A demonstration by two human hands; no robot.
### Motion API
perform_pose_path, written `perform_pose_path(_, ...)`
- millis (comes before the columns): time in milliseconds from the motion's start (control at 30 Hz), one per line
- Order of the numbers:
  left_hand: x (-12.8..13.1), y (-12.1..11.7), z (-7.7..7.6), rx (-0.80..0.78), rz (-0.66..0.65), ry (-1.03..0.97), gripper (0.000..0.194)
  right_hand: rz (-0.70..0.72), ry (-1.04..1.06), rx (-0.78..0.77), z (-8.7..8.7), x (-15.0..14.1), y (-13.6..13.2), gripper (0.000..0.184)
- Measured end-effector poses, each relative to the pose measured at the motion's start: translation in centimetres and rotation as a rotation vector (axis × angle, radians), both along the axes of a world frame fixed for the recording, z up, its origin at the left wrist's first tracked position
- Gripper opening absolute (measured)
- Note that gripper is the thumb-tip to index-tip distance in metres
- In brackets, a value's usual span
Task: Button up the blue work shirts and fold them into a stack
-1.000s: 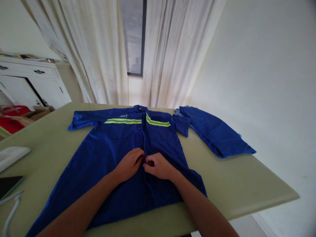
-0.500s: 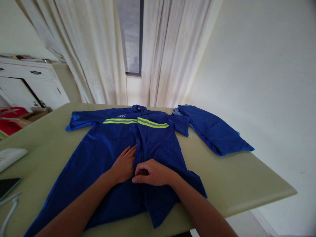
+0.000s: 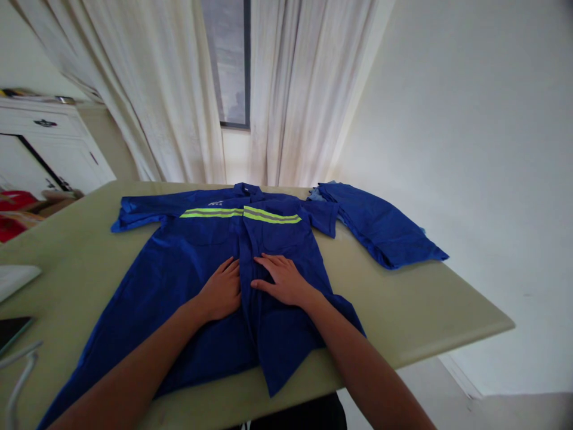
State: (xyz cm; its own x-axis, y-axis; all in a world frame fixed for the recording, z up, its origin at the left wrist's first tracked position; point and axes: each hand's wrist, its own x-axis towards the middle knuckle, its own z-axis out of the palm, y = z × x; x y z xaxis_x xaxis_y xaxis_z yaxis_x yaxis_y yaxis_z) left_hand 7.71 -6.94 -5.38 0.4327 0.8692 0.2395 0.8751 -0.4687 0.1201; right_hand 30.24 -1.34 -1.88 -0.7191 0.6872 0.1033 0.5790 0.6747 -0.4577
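Observation:
A blue short-sleeved work shirt (image 3: 197, 245) lies spread on the table, collar at the far side, with a yellow-green and grey reflective stripe across its chest. My left hand (image 3: 222, 291) rests flat on the shirt just left of the front placket, its fingertips partly tucked by the placket's edge. On the other side of the placket, my right hand (image 3: 283, 279) lies with fingers spread on the right front panel. The lower corner of that panel hangs in a point toward the near table edge.
Folded blue garments (image 3: 380, 224) lie at the table's right. At left on the pale table (image 3: 403, 310) are a white object (image 3: 17, 279), a dark phone-like device (image 3: 12, 331) and a white cable (image 3: 21, 379). A white cabinet (image 3: 49, 146) and curtains (image 3: 170, 89) stand behind.
My right hand has moved up the shirt from the lower placket, and its curled fingers have spread flat. My left hand stays by the placket. The view has shifted slightly.

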Motion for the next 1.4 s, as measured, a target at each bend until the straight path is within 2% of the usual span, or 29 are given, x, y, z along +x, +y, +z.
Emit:
perform_pose_path(133, 0.1, 0.0, 0.3, -0.034, -0.002, 0.019, 0.050, -0.059, -0.006, 0.040, -0.7, -0.3, 0.7, 0.073)
perform_pose_path(333, 0.1, 0.1, 0.5, -0.042, -0.005, 0.019, 0.050, -0.307, -0.088, 0.114, -1.8, -0.2, 2.9, 0.065)
perform_pose_path(433, 0.6, 0.2, 0.8, -0.053, 0.000, 0.026, 0.051, -0.328, -0.085, 0.116, -1.8, 0.0, 3.2, 0.063)
perform_pose_path(533, 1.7, -1.0, 0.9, -0.033, 0.054, 0.023, 0.051, -0.303, -0.080, 0.108, -1.6, 0.3, 2.9, 0.059)
perform_pose_path(600, 2.3, -3.0, 0.6, -0.004, 0.076, 0.027, 0.051, -0.287, -0.074, 0.099, -1.5, 0.4, 2.6, 0.053)
perform_pose_path(700, 2.3, -7.6, 0.2, 0.037, 0.041, 0.057, 0.056, -0.260, -0.062, 0.087, -1.4, 0.5, 2.3, 0.045)
perform_pose_path(800, 0.8, -12.8, 0.1, 0.053, 0.015, 0.101, 0.069, -0.242, -0.058, 0.091, -1.4, 0.4, 2.1, 0.051)
perform_pose_path(867, -0.4, -15.6, 0.2, 0.073, 0.052, 0.129, 0.079, -0.239, -0.053, 0.085, -1.3, 0.2, 2.1, 0.052)
perform_pose_path(967, -2.0, -17.9, 0.5, 0.106, 0.133, 0.173, 0.085, -0.226, -0.056, 0.071, -1.1, -0.2, 2.0, 0.050)
perform_pose_path(1067, -3.3, -18.1, 0.6, 0.092, 0.106, 0.199, 0.084, -0.206, -0.075, 0.089, -0.9, -0.3, 1.6, 0.046)
perform_pose_path(1233, -4.4, -16.9, 0.9, 0.030, 0.075, 0.146, 0.078, -0.188, -0.081, 0.129, -0.8, 0.0, 1.3, 0.042)
perform_pose_path(1300, -3.5, -16.3, 1.5, 0.016, 0.120, 0.046, 0.062, -0.210, -0.071, 0.140, -0.8, 0.1, 1.4, 0.042)
perform_pose_path(1400, -0.1, -14.8, 3.0, -0.041, 0.254, -0.159, 0.041, -0.234, -0.052, 0.136, -1.0, 0.0, 1.8, 0.041)
